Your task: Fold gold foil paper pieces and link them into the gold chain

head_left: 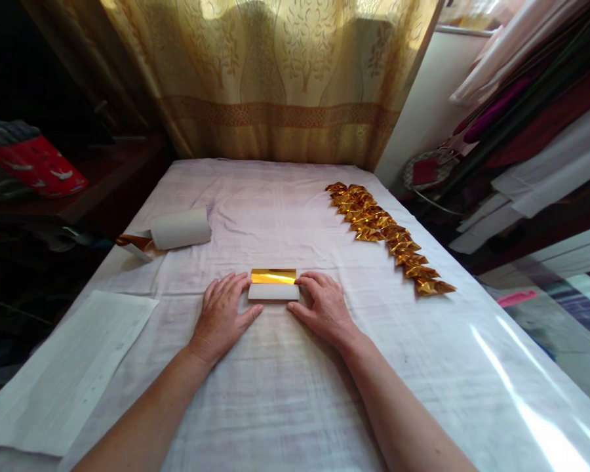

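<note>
A small folded sheet of paper (274, 284), gold on its far half and white on its near half, lies on the white cloth (285, 393) covering the table. My left hand (222, 316) rests flat at its left end with fingers stretched out, fingertips touching the paper's edge. My right hand (323, 307) lies at its right end, fingers curled a little onto the paper's corner. A row of several folded gold paper pieces (386, 233) runs diagonally along the right side of the cloth.
A roll of white-backed gold paper (177, 229) lies at the left, its loose end unrolled. A large white sheet (69, 373) covers the near left corner. A gold curtain (275, 78) hangs behind. Stacked fabrics and rolls (531, 131) stand at the right.
</note>
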A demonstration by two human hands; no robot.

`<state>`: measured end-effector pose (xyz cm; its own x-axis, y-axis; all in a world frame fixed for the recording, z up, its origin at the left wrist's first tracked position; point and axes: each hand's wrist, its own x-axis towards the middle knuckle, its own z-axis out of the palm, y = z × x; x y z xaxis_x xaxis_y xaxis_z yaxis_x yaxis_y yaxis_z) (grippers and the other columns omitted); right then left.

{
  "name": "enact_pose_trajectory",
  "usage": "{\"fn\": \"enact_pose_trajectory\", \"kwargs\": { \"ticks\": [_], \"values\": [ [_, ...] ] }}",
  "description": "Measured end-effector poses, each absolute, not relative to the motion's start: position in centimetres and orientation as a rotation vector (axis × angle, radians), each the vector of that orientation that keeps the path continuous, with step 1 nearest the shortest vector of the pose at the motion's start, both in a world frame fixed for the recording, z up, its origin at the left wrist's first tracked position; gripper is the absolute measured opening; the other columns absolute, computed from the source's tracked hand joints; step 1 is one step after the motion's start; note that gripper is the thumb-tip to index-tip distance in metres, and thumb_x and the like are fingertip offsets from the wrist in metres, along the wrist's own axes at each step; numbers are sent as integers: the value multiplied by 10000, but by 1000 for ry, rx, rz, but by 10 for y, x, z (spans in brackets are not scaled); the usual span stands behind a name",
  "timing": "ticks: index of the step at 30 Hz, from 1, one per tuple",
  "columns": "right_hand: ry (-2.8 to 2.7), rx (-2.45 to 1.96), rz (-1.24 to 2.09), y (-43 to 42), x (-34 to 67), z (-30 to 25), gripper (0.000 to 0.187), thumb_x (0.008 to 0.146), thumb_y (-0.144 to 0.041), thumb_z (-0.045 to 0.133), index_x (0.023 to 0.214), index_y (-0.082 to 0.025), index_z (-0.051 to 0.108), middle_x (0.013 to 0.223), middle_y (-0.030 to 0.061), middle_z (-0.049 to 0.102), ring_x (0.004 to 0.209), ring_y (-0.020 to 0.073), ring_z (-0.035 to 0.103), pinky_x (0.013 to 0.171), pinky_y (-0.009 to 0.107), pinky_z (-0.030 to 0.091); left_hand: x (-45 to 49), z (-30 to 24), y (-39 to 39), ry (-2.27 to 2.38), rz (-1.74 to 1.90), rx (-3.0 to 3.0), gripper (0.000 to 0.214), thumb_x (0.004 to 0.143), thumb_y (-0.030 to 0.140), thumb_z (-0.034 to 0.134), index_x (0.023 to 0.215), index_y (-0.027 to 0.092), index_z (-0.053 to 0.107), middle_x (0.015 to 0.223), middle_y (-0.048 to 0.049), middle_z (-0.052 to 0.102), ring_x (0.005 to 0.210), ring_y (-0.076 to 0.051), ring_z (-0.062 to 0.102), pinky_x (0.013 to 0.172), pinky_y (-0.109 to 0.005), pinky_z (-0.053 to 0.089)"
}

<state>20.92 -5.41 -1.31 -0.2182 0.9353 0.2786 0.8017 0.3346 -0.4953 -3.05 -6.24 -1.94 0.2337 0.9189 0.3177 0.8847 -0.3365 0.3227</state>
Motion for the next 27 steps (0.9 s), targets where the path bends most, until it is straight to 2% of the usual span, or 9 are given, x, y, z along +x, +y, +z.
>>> {"fn": "enact_pose_trajectory", "kwargs": {
  "ticks": [3, 11, 15, 17, 19, 21, 24, 26, 27],
  "values": [
    [-2049, -1496, 341, -54, 210, -15, 319, 753, -296, 750, 1050, -227, 655, 1209, 97, 655, 1158, 286, 566, 994, 467, 406, -31, -19, -62, 1764, 699, 2408, 519, 858, 421, 645, 1320, 208, 536, 1407, -125, 588, 1347, -313, 490, 1143, -542, 315],
    [-2003, -1410, 355, -55, 212, -17, 265, 732, -219, 718, 988, -228, 650, 1266, 103, 629, 1198, 280, 556, 1017, 484, 416, -33, -21, -60, 1707, 795, 2427, 312, 888, 386, 620, 1171, 254, 628, 1351, -106, 634, 1308, -311, 533, 1099, -578, 362],
    [-1976, -1327, 339, -53, 214, -20, 236, 730, -199, 726, 958, -226, 669, 1240, 101, 647, 1171, 268, 575, 1007, 466, 438, -34, -19, -59, 1676, 820, 2408, 135, 895, 324, 602, 975, 256, 686, 1320, -86, 659, 1291, -310, 551, 1081, -598, 378],
    [-1971, -1262, 334, -51, 215, -21, 171, 750, -197, 722, 914, -225, 682, 1181, 91, 678, 1136, 256, 593, 991, 450, 453, -34, -19, -58, 1632, 851, 2404, 135, 915, 321, 567, 899, 246, 678, 1295, -79, 676, 1280, -305, 565, 1084, -601, 378],
    [-1979, -1192, 338, -50, 216, -20, 75, 798, -205, 694, 868, -228, 682, 1107, 74, 711, 1111, 243, 610, 988, 439, 458, -34, -19, -58, 1564, 898, 2406, 168, 944, 321, 512, 939, 243, 660, 1252, -70, 701, 1258, -288, 588, 1091, -595, 382],
    [-1981, -1148, 337, -50, 216, -18, 46, 853, -220, 648, 887, -231, 677, 1059, 64, 732, 1117, 237, 617, 992, 433, 456, -34, -18, -58, 1505, 969, 2404, 197, 968, 314, 457, 1027, 237, 628, 1188, -62, 731, 1199, -257, 632, 1098, -563, 398],
    [-1967, -1147, 306, -54, 212, -13, 142, 910, -231, 567, 1010, -228, 666, 1060, 74, 736, 1135, 233, 620, 982, 417, 459, -31, -14, -60, 1480, 1100, 2384, 204, 978, 318, 418, 1032, 227, 593, 1042, -46, 763, 1025, -214, 705, 1100, -478, 427],
    [-1929, -1170, 290, -58, 208, -8, 158, 927, -240, 520, 1008, -224, 655, 1010, 76, 735, 1044, 222, 652, 932, 386, 480, -28, -10, -64, 1505, 1166, 2329, 200, 972, 347, 423, 973, 230, 585, 923, -33, 757, 908, -203, 720, 1023, -411, 493],
    [-1903, -1187, 294, -61, 206, -6, 153, 933, -250, 501, 975, -223, 646, 956, 70, 732, 962, 212, 667, 884, 363, 494, -26, -7, -67, 1519, 1184, 2279, 201, 969, 362, 429, 959, 231, 581, 858, -21, 743, 834, -193, 719, 929, -366, 539]
  ]
}}
